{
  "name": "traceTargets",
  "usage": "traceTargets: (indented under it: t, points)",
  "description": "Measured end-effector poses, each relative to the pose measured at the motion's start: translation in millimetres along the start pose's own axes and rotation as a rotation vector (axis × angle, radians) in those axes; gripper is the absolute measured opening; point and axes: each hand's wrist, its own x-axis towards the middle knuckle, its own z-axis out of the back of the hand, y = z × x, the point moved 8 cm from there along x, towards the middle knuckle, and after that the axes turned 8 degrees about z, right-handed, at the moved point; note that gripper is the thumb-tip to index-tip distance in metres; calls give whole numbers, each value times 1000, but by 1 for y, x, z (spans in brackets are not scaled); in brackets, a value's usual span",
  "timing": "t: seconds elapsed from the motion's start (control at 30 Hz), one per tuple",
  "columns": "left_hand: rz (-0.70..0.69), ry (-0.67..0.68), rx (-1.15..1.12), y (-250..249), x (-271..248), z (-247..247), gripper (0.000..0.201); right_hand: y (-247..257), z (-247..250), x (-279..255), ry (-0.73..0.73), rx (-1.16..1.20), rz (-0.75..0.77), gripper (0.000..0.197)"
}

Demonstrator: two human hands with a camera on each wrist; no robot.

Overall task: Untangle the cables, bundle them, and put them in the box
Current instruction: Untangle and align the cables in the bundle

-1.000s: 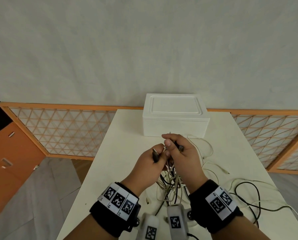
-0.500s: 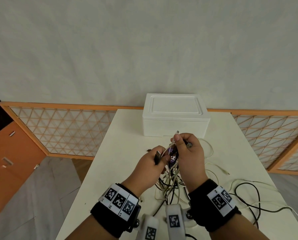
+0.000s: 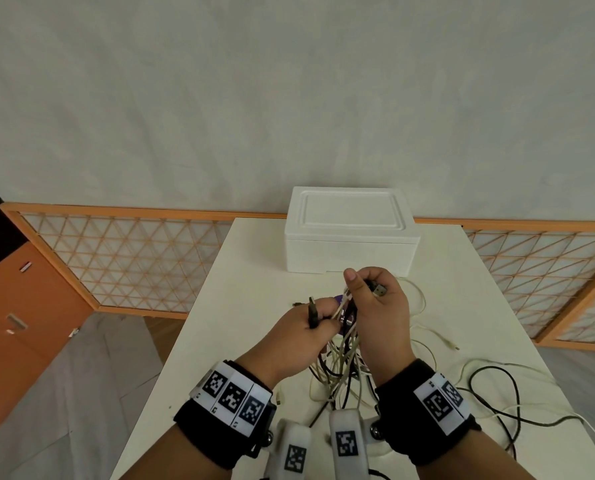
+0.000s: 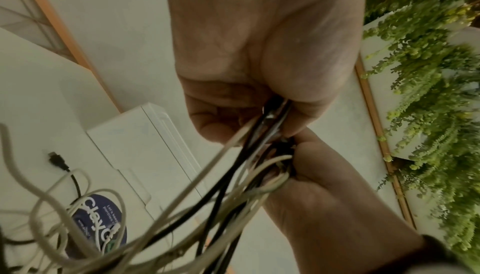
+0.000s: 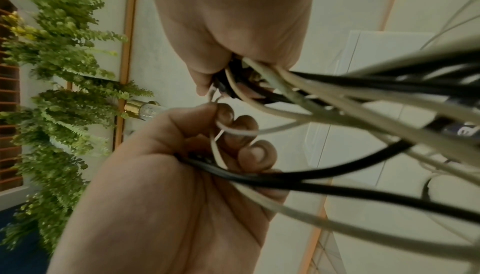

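Your two hands are raised over a white table (image 3: 251,271), knuckles nearly touching, w/ a tangle of cables (image 3: 341,362) hanging between them. The cables are thin, a mix of off-white and black; a dark purple label or tag (image 3: 349,315) is caught up among them.

Your left hand (image 3: 299,337) has its fingers curled round several strands, and a black plug (image 3: 312,311) sticks up out of the fist. Your right hand (image 3: 381,317) also grips a bunch, thumb raised, w/ a metal USB-type plug (image 3: 379,291) poking out to the right. The wrist views confirm both fists closed tight on strands.

From the hands the bundle runs roughly vertical, down to the tabletop near you, where it spreads into loose loops. More slack cable, black and white (image 3: 490,389), sprawls across the table's right side.

A white foam box (image 3: 351,233) sits at the table's far end, just beyond your hands, lid on. An orange lattice screen (image 3: 123,258) runs behind the table; an orange cabinet (image 3: 22,306) stands far left.
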Motion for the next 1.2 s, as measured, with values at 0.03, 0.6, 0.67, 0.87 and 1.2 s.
traceTargets:
  t: [0.03, 0.6, 0.67, 0.87, 1.2]
  points:
    - [-6, 3, -7, -1, -2, -1, 22, 1, 0, 0, -1, 12, 1, 14]
    - [-44, 82, 26, 0, -4, -7, 20, -5, -18, -2, 213, 102, -103, 44]
    - [-33, 91, 38, 2, -3, -8, 19, -3, -18, -3, 224, 85, -61, 29]
    - [-23, -38, -10, 12, 2, 10, 23, -9, -11, 3, 122, 300, -108, 26]
    - [-98, -300, -411, 11, -1, 45, 24, 15, -15, 2, 259, 55, 16, 29]
